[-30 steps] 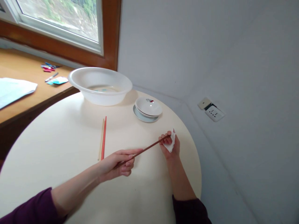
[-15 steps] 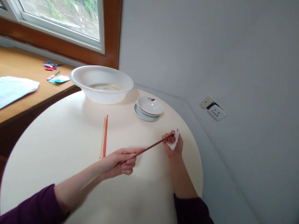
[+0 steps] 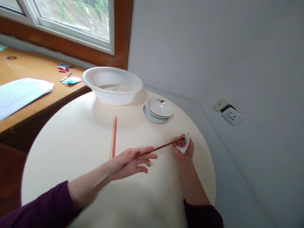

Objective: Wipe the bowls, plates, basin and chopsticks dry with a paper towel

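Observation:
A long brown chopstick (image 3: 163, 146) slants between my two hands above the round white table (image 3: 78, 136). My left hand (image 3: 131, 163) pinches its lower end between thumb and forefinger, and the other fingers are spread out. My right hand (image 3: 184, 147) is closed round the far end with a crumpled white tissue (image 3: 184, 148) wrapped in the grip. Left of centre, a red pair of chopsticks (image 3: 114, 136) and a pale wooden pair (image 3: 111, 139) lie side by side; whether each is one stick or two is hard to make out.
A big white basin (image 3: 114, 98) with some liquid stands at the table's back. Right of it are stacked white bowls (image 3: 159, 107) on a bluish plate (image 3: 152, 118). A wooden desk (image 3: 57, 95) with paper (image 3: 26, 91) adjoins on the left. A wall socket (image 3: 232, 115) is at right.
My left hand's fingers have loosened and spread along the brown chopstick. The right hand keeps its grip with the tissue. The whole view has shifted, so everything appears farther right.

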`<action>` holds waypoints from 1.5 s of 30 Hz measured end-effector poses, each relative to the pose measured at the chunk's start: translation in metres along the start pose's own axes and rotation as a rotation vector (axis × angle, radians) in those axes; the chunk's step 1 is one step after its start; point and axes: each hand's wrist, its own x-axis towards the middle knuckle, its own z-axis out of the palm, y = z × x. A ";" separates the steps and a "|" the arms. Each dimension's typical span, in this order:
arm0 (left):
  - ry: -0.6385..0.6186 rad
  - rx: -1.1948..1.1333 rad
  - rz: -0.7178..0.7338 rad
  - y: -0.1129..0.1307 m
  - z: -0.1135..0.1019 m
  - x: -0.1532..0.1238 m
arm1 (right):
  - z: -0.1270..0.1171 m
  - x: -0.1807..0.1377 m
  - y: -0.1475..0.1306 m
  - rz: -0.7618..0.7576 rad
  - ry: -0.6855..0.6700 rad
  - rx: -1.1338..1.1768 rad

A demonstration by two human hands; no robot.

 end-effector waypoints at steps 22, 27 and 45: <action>-0.040 0.020 0.113 0.003 0.004 0.001 | -0.004 0.002 0.006 0.062 0.025 -0.020; 0.029 0.019 0.142 0.002 0.002 0.002 | -0.003 0.001 0.005 0.066 0.013 -0.011; 0.042 -0.031 0.141 0.006 0.003 0.002 | 0.003 -0.002 0.006 0.084 0.024 0.027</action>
